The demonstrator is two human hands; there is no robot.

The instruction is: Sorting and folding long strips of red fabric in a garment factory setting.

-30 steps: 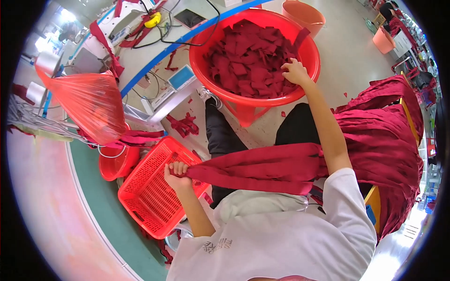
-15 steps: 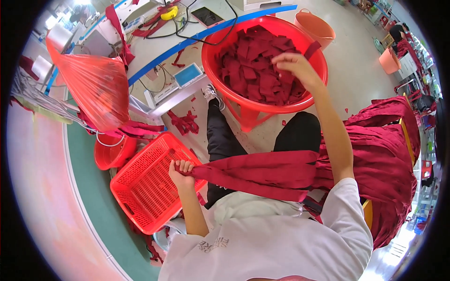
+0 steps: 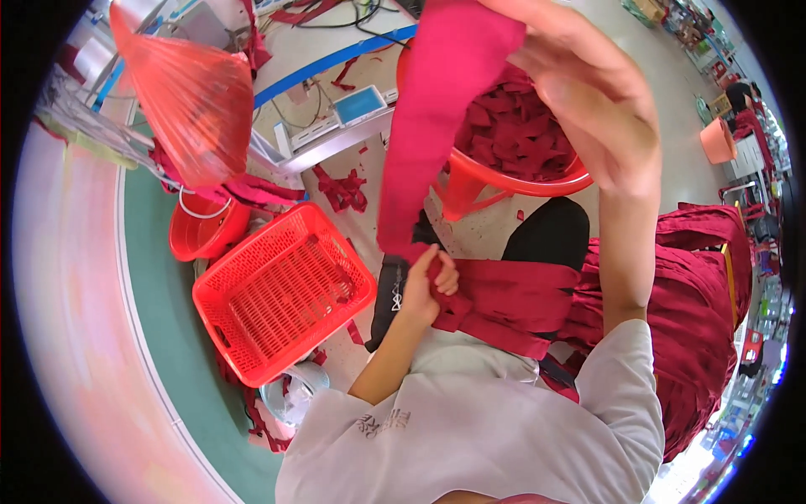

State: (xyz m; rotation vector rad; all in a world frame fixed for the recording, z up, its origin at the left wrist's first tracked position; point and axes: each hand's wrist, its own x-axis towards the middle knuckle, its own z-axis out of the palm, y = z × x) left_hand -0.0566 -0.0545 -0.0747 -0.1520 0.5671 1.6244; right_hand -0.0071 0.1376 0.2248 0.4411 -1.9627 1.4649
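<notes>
Open to the left of the lap, crowded at the upper centre.
At left centre, the way in over the red basket (image 3: 281,290) lies open from above, and a narrow gap of floor separates its right rim from the left hand (image 3: 430,290); the hanging red bag (image 3: 197,109) and blue table edge (image 3: 336,61) bound it at the upper left. The raised cloth strip (image 3: 424,126) screens the left of the red tub (image 3: 541,186), the right hand (image 3: 600,92) its right, leaving a wedge between them. Pale floor (image 3: 678,139) opens at upper right; below, a cloth heap (image 3: 693,311) blocks passage.
</notes>
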